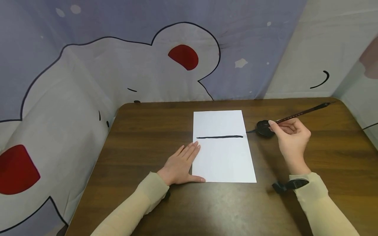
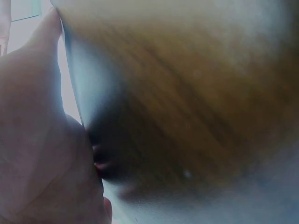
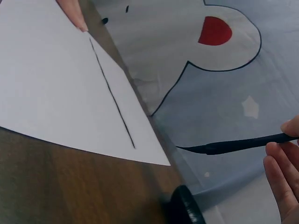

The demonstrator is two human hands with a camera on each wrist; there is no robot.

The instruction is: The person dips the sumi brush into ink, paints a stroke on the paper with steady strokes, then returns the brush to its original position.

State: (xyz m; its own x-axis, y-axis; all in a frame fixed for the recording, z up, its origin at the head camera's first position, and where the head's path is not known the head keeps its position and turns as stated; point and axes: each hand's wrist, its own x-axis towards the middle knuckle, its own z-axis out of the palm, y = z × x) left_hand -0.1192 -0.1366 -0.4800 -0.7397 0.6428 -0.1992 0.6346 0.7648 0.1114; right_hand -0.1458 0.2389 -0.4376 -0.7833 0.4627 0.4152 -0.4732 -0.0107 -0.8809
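Observation:
A white sheet of paper [image 1: 222, 160] lies on the table, with one dark horizontal stroke [image 1: 220, 137] across its upper half. My left hand [image 1: 181, 165] rests on the paper's left side, fingers extended and thumb at the lower edge; its underside fills the left of the left wrist view. In my right hand [image 1: 292, 137], thumb and fingers pinch a dark writing brush [image 1: 301, 113] to the right of the sheet. The brush's pointed tip [image 3: 187, 149] faces the paper, apart from it. Beneath the brush sits a small round black object [image 1: 263, 129], partly covered from above.
The brown wooden table [image 1: 141, 131] extends around the sheet on every side. A patterned cloth [image 1: 245, 42] with red and lilac shapes hangs behind it and along its sides. A black strap device [image 1: 289, 185] is worn on my right wrist.

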